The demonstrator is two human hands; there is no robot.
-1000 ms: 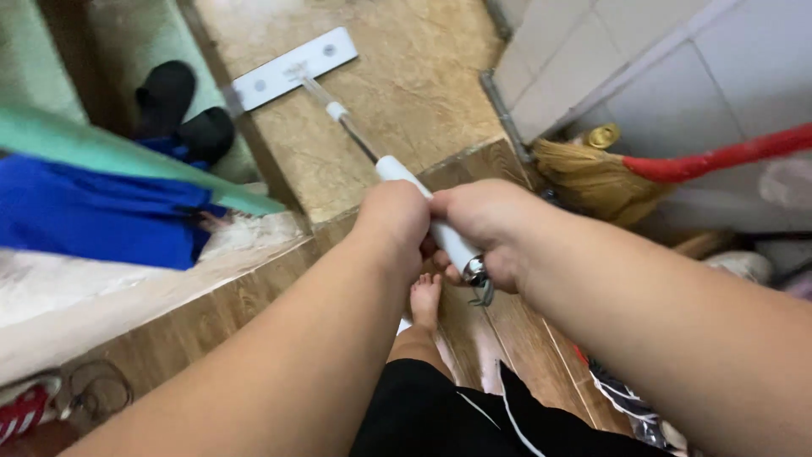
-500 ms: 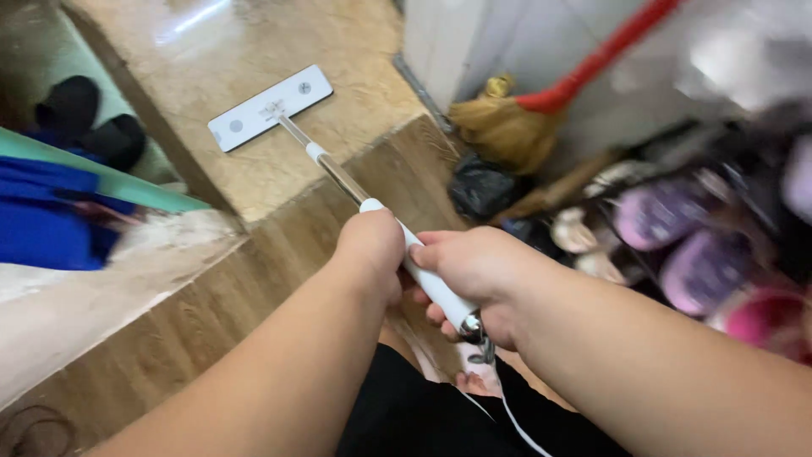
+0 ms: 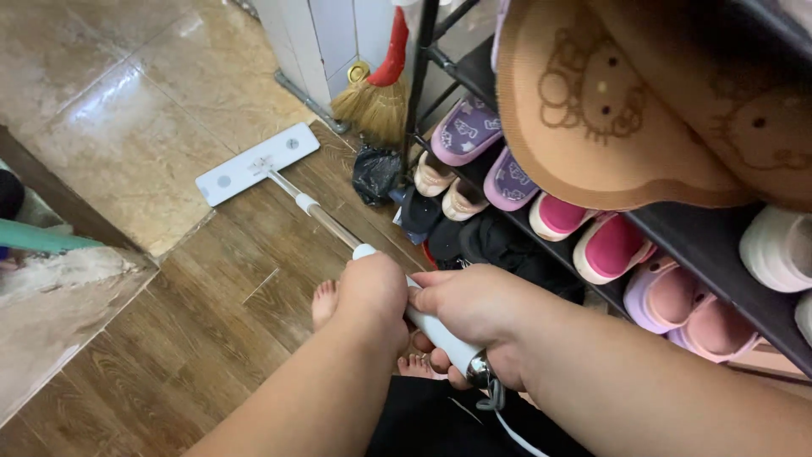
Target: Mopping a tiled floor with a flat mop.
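no pkgs, labels, signs or screens here.
closest i see: a crumpled black plastic bag on the floor by the shoe rack, under the broom.

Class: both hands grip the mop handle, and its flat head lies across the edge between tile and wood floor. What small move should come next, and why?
Probably pull the mop back along the wood floor: both hands, left and right, already grip it, and bare wood lies between its head and the feet.
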